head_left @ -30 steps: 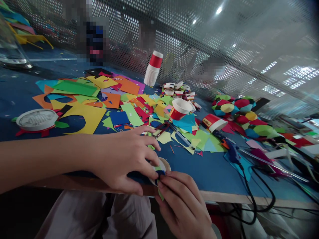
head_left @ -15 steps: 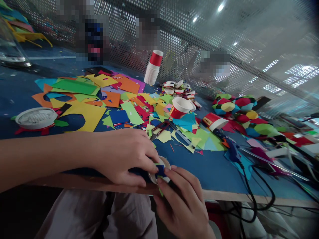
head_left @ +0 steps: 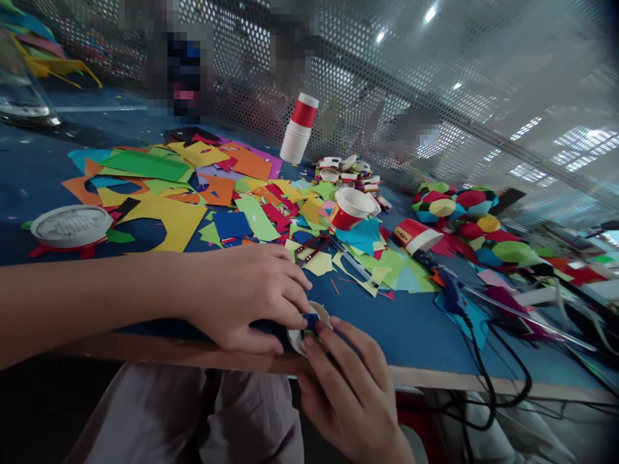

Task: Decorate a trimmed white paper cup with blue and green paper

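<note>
At the table's front edge lies a cut-off paper cup bottom (head_left: 296,341), a shallow white ring with a small blue paper piece (head_left: 310,322) inside it. My left hand (head_left: 256,296) reaches in from the left, its index fingertip against the blue piece and its thumb by the table edge. From below, my right hand (head_left: 353,386) presses its fingertips onto the paper and the cup's near side. The fingers hide much of both, and my right thumb is below the edge. Just beyond my left fingers are scissors (head_left: 312,250).
Coloured paper scraps (head_left: 256,219) cover the middle of the table. A cup stack (head_left: 298,129) stands behind them; two cut cups (head_left: 353,207) sit nearer. A blue glue gun (head_left: 452,293) with a black cord lies right. A white cup-bottom figure (head_left: 71,225) is left.
My left fingers have lifted and spread slightly, the index still at the blue paper. My right fingertips have shifted a little leftward over it. The green strip below the cup bottom no longer shows.
</note>
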Demonstrator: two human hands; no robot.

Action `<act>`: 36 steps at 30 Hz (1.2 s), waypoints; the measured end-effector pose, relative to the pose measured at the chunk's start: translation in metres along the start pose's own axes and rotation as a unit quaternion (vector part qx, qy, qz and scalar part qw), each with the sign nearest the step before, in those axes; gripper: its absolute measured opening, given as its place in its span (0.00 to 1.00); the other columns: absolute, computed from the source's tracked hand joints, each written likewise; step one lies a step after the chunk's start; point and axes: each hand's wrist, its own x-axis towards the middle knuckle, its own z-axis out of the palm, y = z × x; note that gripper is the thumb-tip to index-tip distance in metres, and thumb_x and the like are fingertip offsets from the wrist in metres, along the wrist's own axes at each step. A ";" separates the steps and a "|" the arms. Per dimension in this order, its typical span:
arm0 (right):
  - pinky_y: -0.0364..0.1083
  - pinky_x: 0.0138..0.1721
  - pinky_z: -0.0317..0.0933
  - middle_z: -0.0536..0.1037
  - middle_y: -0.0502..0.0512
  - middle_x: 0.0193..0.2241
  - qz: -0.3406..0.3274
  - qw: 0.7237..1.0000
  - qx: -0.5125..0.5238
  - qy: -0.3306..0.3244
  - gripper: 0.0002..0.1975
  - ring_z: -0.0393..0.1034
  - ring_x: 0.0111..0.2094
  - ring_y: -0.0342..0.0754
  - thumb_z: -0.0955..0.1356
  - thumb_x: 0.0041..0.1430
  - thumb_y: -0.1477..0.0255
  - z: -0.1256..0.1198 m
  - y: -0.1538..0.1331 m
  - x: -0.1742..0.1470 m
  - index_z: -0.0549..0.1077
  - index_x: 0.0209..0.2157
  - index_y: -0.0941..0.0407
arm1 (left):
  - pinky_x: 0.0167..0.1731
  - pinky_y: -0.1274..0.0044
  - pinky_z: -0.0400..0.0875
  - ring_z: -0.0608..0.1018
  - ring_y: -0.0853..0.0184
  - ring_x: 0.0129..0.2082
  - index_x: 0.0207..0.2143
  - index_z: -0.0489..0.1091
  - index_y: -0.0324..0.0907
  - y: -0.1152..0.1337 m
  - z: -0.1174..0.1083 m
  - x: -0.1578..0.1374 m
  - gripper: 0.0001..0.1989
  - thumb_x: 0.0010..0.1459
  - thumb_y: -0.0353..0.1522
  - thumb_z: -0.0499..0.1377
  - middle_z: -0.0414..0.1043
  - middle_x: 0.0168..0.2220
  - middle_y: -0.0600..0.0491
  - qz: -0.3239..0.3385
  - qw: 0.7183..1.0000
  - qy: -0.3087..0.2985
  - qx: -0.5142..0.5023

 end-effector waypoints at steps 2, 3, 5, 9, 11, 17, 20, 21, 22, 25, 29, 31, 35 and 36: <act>0.56 0.48 0.70 0.84 0.65 0.44 0.000 1.000 0.002 0.001 0.11 0.72 0.52 0.61 0.68 0.65 0.76 0.000 0.000 0.000 0.78 0.47 0.63 | 0.57 0.64 0.63 0.77 0.53 0.60 0.47 0.80 0.45 -0.001 0.001 0.000 0.14 0.59 0.35 0.69 0.79 0.57 0.57 0.000 1.000 0.003 -0.008; 0.56 0.48 0.70 0.84 0.64 0.43 0.001 1.000 0.001 0.002 0.11 0.73 0.52 0.61 0.67 0.65 0.75 0.000 0.000 0.001 0.78 0.47 0.63 | 0.58 0.64 0.62 0.76 0.53 0.60 0.48 0.80 0.44 -0.001 0.002 0.000 0.13 0.60 0.35 0.69 0.79 0.57 0.56 0.000 1.000 0.007 -0.014; 0.55 0.48 0.70 0.84 0.64 0.43 0.004 1.000 0.003 0.004 0.12 0.73 0.51 0.60 0.67 0.66 0.74 -0.001 -0.001 0.001 0.78 0.47 0.63 | 0.58 0.66 0.63 0.77 0.54 0.59 0.48 0.80 0.43 -0.003 0.004 0.000 0.12 0.63 0.36 0.67 0.81 0.55 0.54 -0.004 0.999 0.027 -0.025; 0.55 0.48 0.69 0.85 0.63 0.43 0.010 1.000 0.007 -0.001 0.12 0.73 0.50 0.59 0.67 0.67 0.73 -0.001 -0.001 0.001 0.79 0.47 0.62 | 0.51 0.67 0.68 0.81 0.55 0.50 0.49 0.80 0.40 -0.006 0.010 0.002 0.12 0.69 0.34 0.60 0.83 0.49 0.49 -0.104 0.990 0.090 -0.027; 0.56 0.48 0.69 0.85 0.63 0.43 0.011 1.000 0.000 0.000 0.12 0.73 0.51 0.60 0.67 0.67 0.72 0.000 -0.001 0.002 0.79 0.47 0.62 | 0.47 0.68 0.69 0.82 0.56 0.46 0.46 0.81 0.42 -0.005 0.011 0.005 0.11 0.68 0.33 0.60 0.83 0.45 0.50 -0.212 0.971 0.094 -0.055; 0.56 0.46 0.68 0.86 0.62 0.43 0.017 1.000 -0.014 0.004 0.12 0.74 0.50 0.61 0.66 0.69 0.71 0.000 -0.002 0.005 0.79 0.47 0.61 | 0.35 0.77 0.67 0.80 0.67 0.35 0.34 0.80 0.44 -0.002 0.011 0.015 0.04 0.61 0.32 0.64 0.82 0.34 0.58 -0.328 0.931 0.062 -0.145; 0.56 0.46 0.67 0.86 0.62 0.42 0.022 1.000 -0.015 0.007 0.13 0.74 0.50 0.61 0.65 0.70 0.70 0.002 -0.004 0.005 0.79 0.47 0.61 | 0.29 0.80 0.67 0.79 0.70 0.30 0.33 0.79 0.45 -0.002 0.011 0.019 0.03 0.59 0.34 0.64 0.80 0.30 0.60 -0.356 0.914 0.054 -0.188; 0.56 0.46 0.67 0.86 0.62 0.42 0.023 1.000 -0.015 0.009 0.13 0.74 0.49 0.61 0.64 0.70 0.70 0.002 -0.004 0.005 0.79 0.47 0.61 | 0.28 0.80 0.67 0.78 0.71 0.28 0.33 0.78 0.45 -0.003 0.011 0.020 0.03 0.58 0.34 0.64 0.79 0.29 0.61 -0.363 0.908 0.051 -0.202; 0.56 0.46 0.67 0.86 0.61 0.42 0.023 1.000 -0.016 0.011 0.13 0.74 0.49 0.61 0.64 0.70 0.70 0.002 -0.004 0.005 0.79 0.47 0.61 | 0.26 0.81 0.66 0.78 0.71 0.27 0.32 0.77 0.45 -0.003 0.010 0.021 0.03 0.58 0.33 0.64 0.78 0.28 0.61 -0.367 0.904 0.049 -0.215; 0.56 0.47 0.66 0.86 0.62 0.43 0.023 0.999 -0.020 0.013 0.14 0.73 0.50 0.62 0.64 0.70 0.70 0.003 -0.004 0.004 0.79 0.47 0.61 | 0.25 0.81 0.65 0.76 0.72 0.24 0.31 0.76 0.44 -0.002 0.009 0.024 0.02 0.56 0.32 0.64 0.75 0.24 0.62 -0.376 0.895 0.050 -0.235; 0.57 0.48 0.66 0.86 0.62 0.44 0.019 1.000 -0.020 0.003 0.14 0.73 0.51 0.63 0.65 0.67 0.70 0.002 -0.003 0.005 0.78 0.49 0.61 | 0.25 0.80 0.63 0.74 0.71 0.23 0.30 0.74 0.44 -0.002 0.010 0.025 0.02 0.56 0.31 0.62 0.73 0.23 0.61 -0.381 0.890 0.066 -0.240; 0.57 0.47 0.66 0.86 0.62 0.44 0.021 1.000 -0.021 -0.003 0.15 0.73 0.51 0.63 0.66 0.66 0.70 0.001 -0.003 0.006 0.78 0.49 0.61 | 0.26 0.79 0.64 0.73 0.71 0.23 0.30 0.74 0.44 -0.002 0.011 0.025 0.02 0.55 0.31 0.62 0.73 0.23 0.61 -0.382 0.890 0.078 -0.238; 0.57 0.48 0.66 0.86 0.62 0.46 0.032 0.999 -0.023 -0.007 0.15 0.73 0.52 0.63 0.66 0.65 0.70 0.001 -0.004 0.007 0.78 0.49 0.61 | 0.28 0.78 0.64 0.71 0.71 0.22 0.31 0.74 0.43 -0.004 0.015 0.025 0.02 0.54 0.30 0.61 0.71 0.23 0.61 -0.380 0.890 0.102 -0.229; 0.56 0.48 0.66 0.86 0.62 0.46 0.032 0.999 -0.024 -0.007 0.15 0.74 0.52 0.62 0.66 0.65 0.71 0.001 -0.004 0.007 0.78 0.49 0.61 | 0.29 0.78 0.64 0.71 0.71 0.22 0.32 0.74 0.43 -0.004 0.015 0.025 0.03 0.54 0.30 0.60 0.71 0.23 0.60 -0.380 0.890 0.106 -0.229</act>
